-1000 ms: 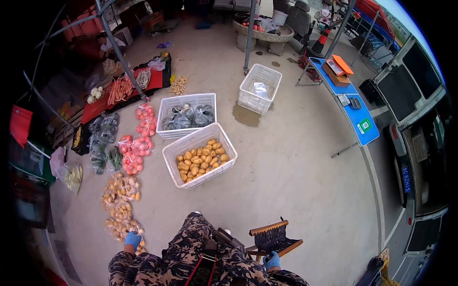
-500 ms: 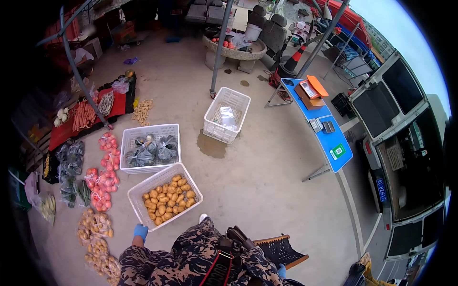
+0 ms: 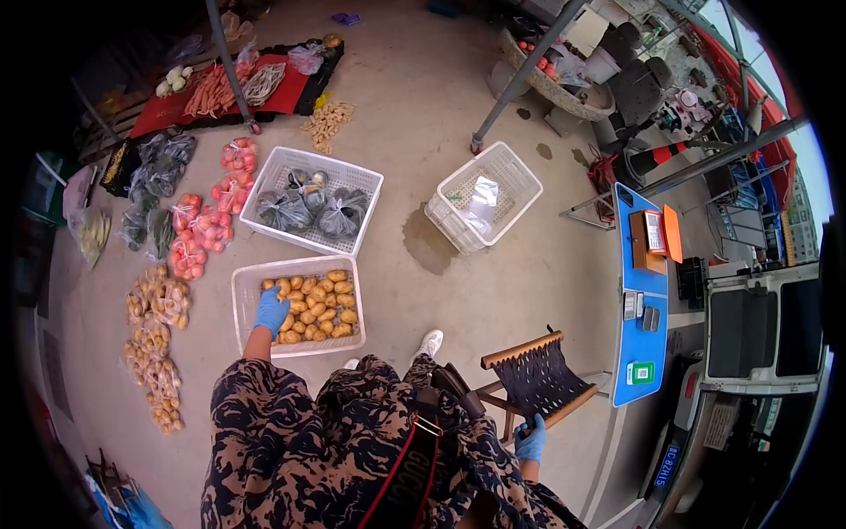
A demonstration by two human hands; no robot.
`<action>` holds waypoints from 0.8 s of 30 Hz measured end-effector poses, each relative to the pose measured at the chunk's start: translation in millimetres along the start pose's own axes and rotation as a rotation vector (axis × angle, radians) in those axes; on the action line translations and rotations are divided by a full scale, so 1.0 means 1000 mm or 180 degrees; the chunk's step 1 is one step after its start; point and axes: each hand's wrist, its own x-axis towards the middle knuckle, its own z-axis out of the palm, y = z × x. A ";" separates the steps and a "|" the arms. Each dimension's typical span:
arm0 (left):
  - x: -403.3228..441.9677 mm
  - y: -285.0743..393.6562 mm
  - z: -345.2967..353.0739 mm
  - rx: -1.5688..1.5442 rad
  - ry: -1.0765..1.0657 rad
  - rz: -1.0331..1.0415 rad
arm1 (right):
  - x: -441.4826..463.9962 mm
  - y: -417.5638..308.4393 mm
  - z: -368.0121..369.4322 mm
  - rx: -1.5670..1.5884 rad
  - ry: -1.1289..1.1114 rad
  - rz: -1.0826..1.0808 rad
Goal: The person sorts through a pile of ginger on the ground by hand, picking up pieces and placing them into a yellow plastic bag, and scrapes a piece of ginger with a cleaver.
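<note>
Reaching inside the crate rim (image 3: 317,349), left hand (image 3: 271,311) touches potatoes (image 3: 320,309), floor (image 3: 392,304) stretching rightward

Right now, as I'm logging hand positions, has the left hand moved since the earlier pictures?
Yes: against the bagged potatoes, the left hand has gone from their near end rightward and forward, to the loose potatoes in the white crate.

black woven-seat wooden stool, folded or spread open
Spread open; the stool has its two wooden bars apart, black woven seat stretched between them.
</note>
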 end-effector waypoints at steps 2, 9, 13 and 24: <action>-0.022 -0.049 0.012 0.0193 0.0094 -0.0902 | 0.020 -0.046 0.058 -0.0136 -0.0114 0.0006; -0.189 -0.167 0.086 0.0168 -0.0346 -0.2648 | 0.124 -0.153 0.231 -0.1432 -0.1025 0.0098; -0.249 -0.108 0.138 -0.0913 -0.0146 -0.3309 | 0.126 -0.184 0.342 -0.1772 -0.1327 0.0131; -0.104 0.001 0.189 -0.2147 -0.0559 -0.3574 | 0.104 -0.207 0.627 -0.2188 -0.1969 0.0309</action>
